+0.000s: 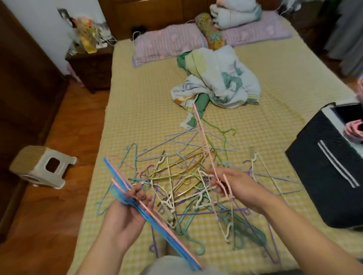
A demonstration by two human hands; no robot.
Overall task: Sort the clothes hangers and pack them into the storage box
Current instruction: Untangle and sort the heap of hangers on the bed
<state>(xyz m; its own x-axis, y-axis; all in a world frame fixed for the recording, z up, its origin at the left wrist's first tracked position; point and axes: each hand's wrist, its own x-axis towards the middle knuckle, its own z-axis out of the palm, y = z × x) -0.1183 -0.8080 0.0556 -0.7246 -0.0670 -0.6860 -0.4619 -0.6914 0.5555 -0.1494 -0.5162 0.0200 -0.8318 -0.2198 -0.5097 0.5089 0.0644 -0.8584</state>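
The left hand (125, 211) has its fingers curled round a flat stack of blue and pink plastic hangers (151, 218). The stack runs from above the fingertips down past the wrist toward the person's lap. It looks like these ones are already picked out, and they are held together flat so they stay neat and take up little room.

The right hand (229, 183) pinches one thin pink wire hanger (206, 148). The long side of this hanger sticks up and away from the fingers, and its lower part hangs below them. I think it is held high so it can come free of the others.

Just past both sets of fingers lies a big messy pile of thin hangers in many colours (189, 179) on the yellow checked bed cover (149, 109). Many are hooked into each other.

The black fabric storage box (329, 175) sits open, off to the right of the right hand, near enough to reach. A crumpled white and green blanket (219, 80) lies far beyond the fingers.
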